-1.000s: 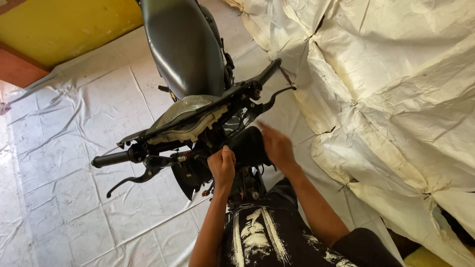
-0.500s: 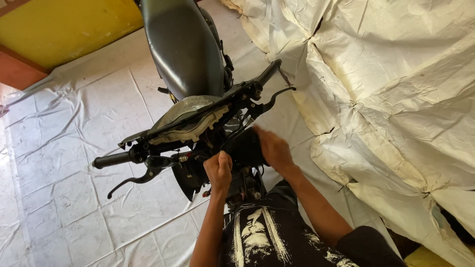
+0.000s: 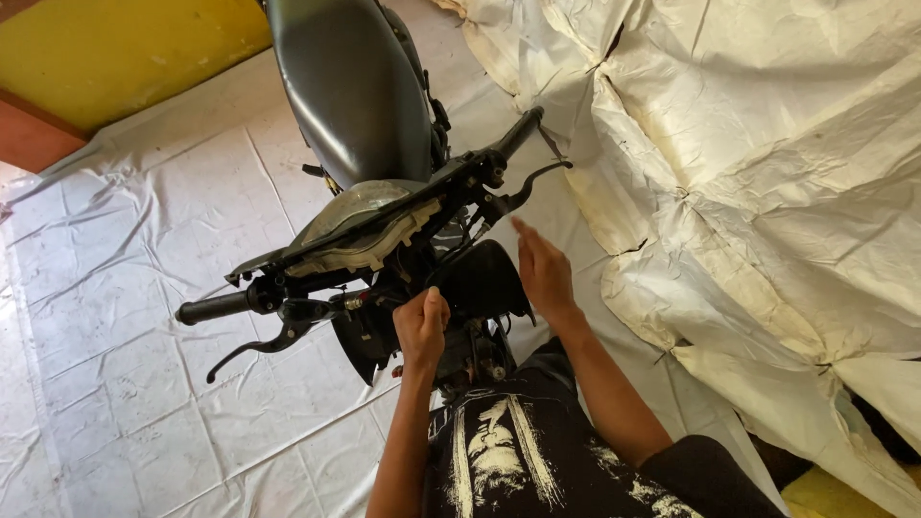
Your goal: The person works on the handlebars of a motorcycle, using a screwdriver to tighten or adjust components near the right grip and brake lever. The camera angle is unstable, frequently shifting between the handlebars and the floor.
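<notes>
Frame centre: your left hand (image 3: 422, 326) had its grip closed on a part beneath the motorcycle's headlight housing (image 3: 369, 230). Your right hand (image 3: 542, 273) hovered open, holding nothing, beside the black front cowl (image 3: 484, 278).

Both forearms reach forward from the bottom of the view. The left hand (image 3: 422, 324) is curled into a closed grip, knuckles up, wrist straight. The right hand (image 3: 542, 269) is open, fingers extended together, just right of the left hand and slightly ahead
</notes>
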